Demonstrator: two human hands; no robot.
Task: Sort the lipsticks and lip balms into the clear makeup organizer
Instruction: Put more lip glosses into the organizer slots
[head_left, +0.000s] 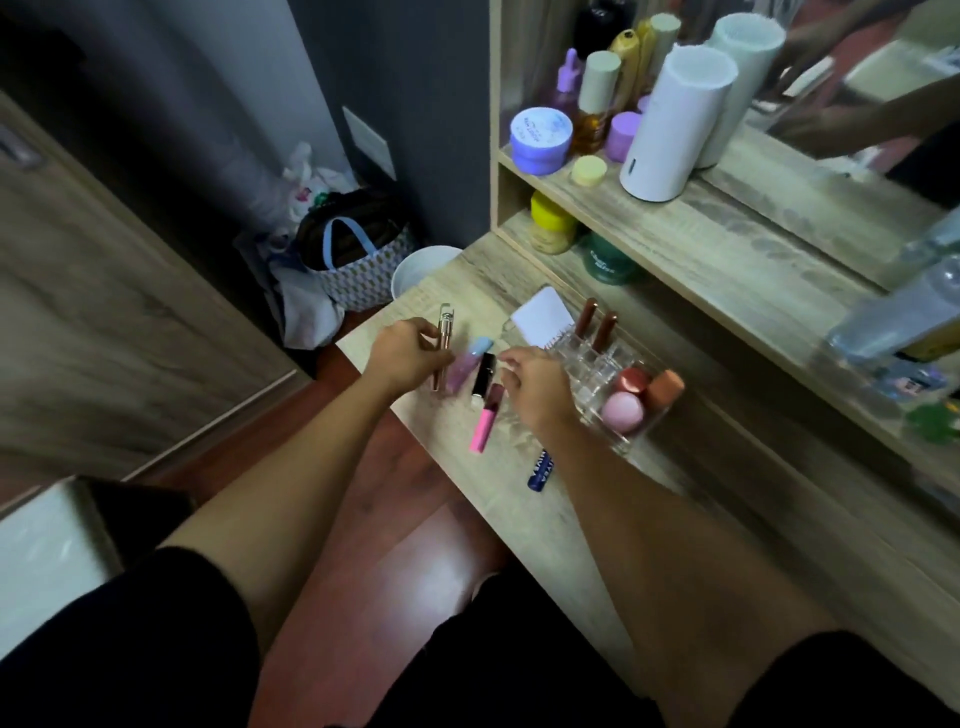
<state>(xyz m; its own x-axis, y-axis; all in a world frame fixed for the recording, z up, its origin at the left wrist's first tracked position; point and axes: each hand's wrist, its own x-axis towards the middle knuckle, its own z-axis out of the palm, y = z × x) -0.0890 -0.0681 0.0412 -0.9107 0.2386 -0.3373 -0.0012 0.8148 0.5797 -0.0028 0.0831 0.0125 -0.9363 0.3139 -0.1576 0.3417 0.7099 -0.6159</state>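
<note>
One head cam only, looking fwd and steeply down from close above onto wooden vanity top (519, 519), tilted; no 2nd view.

Counts on the desk and shelf

On the desk (519, 519) lie five loose lip products: one rose-gold tube (444, 343), one lilac tube with a blue cap (467, 364), one black lipstick (483, 376), one pink lip gloss (485, 421) and one dark blue lip balm (540, 470). The one clear organizer (613, 374) holds five more: two brown lip glosses (586, 316) standing upright, and three round-capped ones at its near end, one red (631, 380), one pink (623, 410), one orange (666, 389). One white card (543, 317) lies beside the organizer. Two hands are in view, the left hand (408, 356) and the right hand (537, 387). On the shelf (675, 218) stands one tall white cylinder (675, 124); one blue jar (540, 140) sits near it.
</note>
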